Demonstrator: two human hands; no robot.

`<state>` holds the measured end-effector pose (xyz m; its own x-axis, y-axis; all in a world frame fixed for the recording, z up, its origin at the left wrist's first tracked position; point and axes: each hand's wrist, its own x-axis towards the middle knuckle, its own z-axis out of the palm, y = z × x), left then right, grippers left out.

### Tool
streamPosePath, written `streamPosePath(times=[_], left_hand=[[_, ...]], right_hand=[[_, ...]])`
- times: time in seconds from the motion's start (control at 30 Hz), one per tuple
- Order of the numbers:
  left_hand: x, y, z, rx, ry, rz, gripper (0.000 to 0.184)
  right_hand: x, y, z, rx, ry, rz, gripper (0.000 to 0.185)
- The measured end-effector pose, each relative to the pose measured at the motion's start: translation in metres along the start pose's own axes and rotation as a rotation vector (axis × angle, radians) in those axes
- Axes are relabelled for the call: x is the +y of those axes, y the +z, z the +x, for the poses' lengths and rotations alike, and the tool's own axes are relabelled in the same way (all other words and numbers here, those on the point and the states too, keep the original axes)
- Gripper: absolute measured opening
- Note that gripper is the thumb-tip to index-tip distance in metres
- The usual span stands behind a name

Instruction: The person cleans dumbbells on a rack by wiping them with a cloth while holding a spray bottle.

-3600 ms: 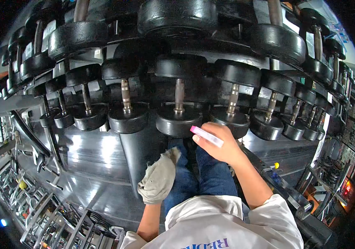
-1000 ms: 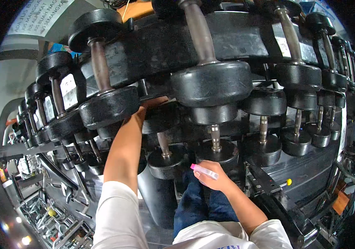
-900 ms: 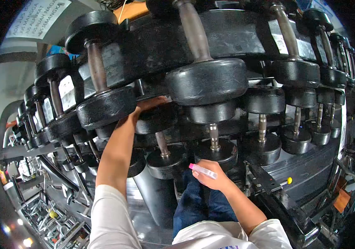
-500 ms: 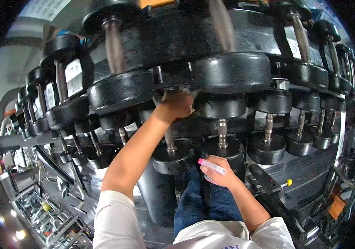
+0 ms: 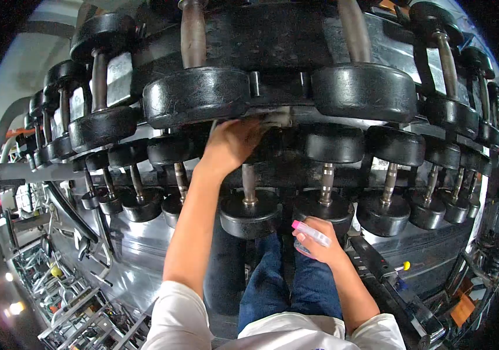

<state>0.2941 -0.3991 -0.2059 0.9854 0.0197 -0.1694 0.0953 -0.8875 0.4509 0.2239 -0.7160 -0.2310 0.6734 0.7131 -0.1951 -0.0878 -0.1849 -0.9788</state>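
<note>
My left hand (image 5: 232,143) reaches under the front ends of the upper dumbbells, blurred by motion. Its fingers are bent over a pale grey cloth (image 5: 277,116), which shows partly at the fingertips against the rack's ledge. Just above the hand is the thick black head of an upper dumbbell (image 5: 197,96); below it stands a lower dumbbell (image 5: 249,213) with a metal handle. My right hand (image 5: 319,242) is closed around a small clear spray bottle (image 5: 315,234) with a pink top, held in front of the lower row.
Black dumbbells line two tiers of the rack, such as an upper one (image 5: 366,90) on the right and a lower one (image 5: 383,213). A bench frame (image 5: 398,297) with a yellow knob (image 5: 406,266) stands at lower right. Gym machines (image 5: 80,286) fill the lower left.
The view has shifted, with the upper dumbbells now further right. My left hand has moved slightly left relative to the rack, and the cloth shows at its right. My right hand keeps the spray bottle.
</note>
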Motion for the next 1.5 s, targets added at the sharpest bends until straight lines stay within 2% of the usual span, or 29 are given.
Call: streamPosePath(times=[0.03,0.07,0.13,0.2,0.23,0.27,0.33,0.37,0.4,0.47,0.5,0.57,0.67,0.7,0.73,0.8,0.83,0.87,0.93,0.97,1.03,1.07,1.13,1.17,1.23,1.27,1.33,1.37,1.5], left_hand=[[-0.007,-0.001,-0.022,0.137,0.047,-0.041,0.033],[-0.014,0.01,-0.039,0.139,0.05,-0.041,0.033],[-0.038,0.042,-0.063,0.504,-0.219,-0.264,0.037],[-0.046,0.064,-0.068,0.59,-0.366,-0.471,0.041],[-0.053,0.076,-0.059,0.699,-0.418,-0.661,0.042],[-0.064,0.084,-0.056,0.704,-0.419,-0.665,0.042],[-0.063,0.08,-0.047,0.688,-0.61,-1.113,0.043],[-0.071,0.084,-0.044,0.72,-0.586,-1.258,0.045],[-0.08,0.083,-0.045,0.625,-0.573,-1.345,0.051],[-0.087,0.084,-0.046,0.532,-0.799,-1.625,0.06],[-0.089,0.083,-0.048,0.535,-0.799,-1.624,0.06],[-0.09,0.082,-0.053,0.396,-0.681,-1.707,0.066],[-0.09,0.095,-0.059,0.461,-0.723,-1.703,0.065],[-0.081,0.095,-0.059,0.579,-0.843,-1.615,0.057],[-0.07,0.091,-0.063,0.576,-0.837,-1.617,0.057],[-0.042,0.083,-0.077,0.608,-0.672,-0.85,0.049],[-0.018,0.073,-0.081,0.66,-0.479,-0.808,0.045],[-0.017,0.086,-0.079,0.791,-0.251,-0.52,0.041],[0.005,0.064,-0.072,0.473,-0.1,0.148,0.035],[0.015,0.05,-0.064,0.466,-0.096,0.147,0.035],[0.026,0.03,-0.039,0.314,0.047,0.169,0.032],[0.019,0.029,-0.025,0.25,0.031,0.1,0.032],[0.012,0.014,0.008,-0.108,-0.087,-0.018,0.037],[0.005,0.013,0.026,-0.11,-0.08,-0.015,0.037],[-0.008,0.016,0.059,-0.47,-0.051,-0.121,0.041],[-0.013,0.017,0.07,-0.474,-0.043,-0.12,0.041],[-0.023,0.02,0.09,-0.559,-0.106,-0.102,0.06],[-0.04,0.045,0.098,-0.468,-0.286,-0.307,0.075],[-0.119,0.084,0.099,-0.423,-0.266,-0.35,0.071]], right_hand=[[0.0,0.0,0.0,0.002,-0.002,-0.001,0.023],[0.001,0.002,-0.001,0.015,-0.007,-0.02,0.024],[0.0,0.004,-0.001,0.024,-0.018,-0.038,0.025],[0.001,0.005,-0.001,-0.001,-0.01,-0.065,0.025],[0.001,0.006,0.001,-0.008,-0.013,-0.068,0.025],[0.0,0.007,0.002,0.003,-0.03,-0.073,0.025],[-0.003,0.007,0.001,0.012,-0.035,-0.085,0.025],[-0.005,0.007,0.001,0.015,-0.022,-0.074,0.025],[-0.006,0.007,0.002,0.018,-0.009,-0.061,0.026],[-0.003,0.007,0.0,0.006,-0.008,-0.095,0.026],[-0.002,0.006,0.0,-0.013,0.042,-0.125,0.03],[0.0,0.006,-0.001,-0.026,0.082,-0.15,0.038],[-0.002,0.007,0.0,-0.016,0.078,-0.175,0.037],[-0.003,0.008,0.0,-0.014,0.076,-0.178,0.037],[-0.004,0.008,0.0,-0.011,0.094,-0.155,0.035],[-0.005,0.01,0.0,0.006,0.118,-0.128,0.033],[-0.004,0.01,0.002,0.021,0.053,-0.141,0.031],[-0.003,0.011,0.003,0.037,-0.009,-0.153,0.032],[-0.005,0.011,0.003,0.037,-0.002,-0.14,0.032],[-0.006,0.011,0.004,0.031,-0.008,-0.131,0.032],[-0.005,0.01,0.005,0.04,-0.002,-0.115,0.031],[-0.006,0.01,0.004,0.041,-0.002,-0.102,0.03],[-0.006,0.013,0.005,0.073,0.012,-0.096,0.028],[-0.006,0.015,0.005,0.1,0.025,-0.091,0.027],[-0.009,0.015,0.006,0.111,0.023,-0.069,0.024],[-0.009,0.014,0.006,0.115,0.025,-0.048,0.022],[-0.008,0.014,0.004,0.127,0.051,-0.028,0.019],[-0.008,0.014,0.004,0.132,0.073,-0.006,0.017],[-0.015,0.01,0.006,0.116,0.112,0.041,0.015]])
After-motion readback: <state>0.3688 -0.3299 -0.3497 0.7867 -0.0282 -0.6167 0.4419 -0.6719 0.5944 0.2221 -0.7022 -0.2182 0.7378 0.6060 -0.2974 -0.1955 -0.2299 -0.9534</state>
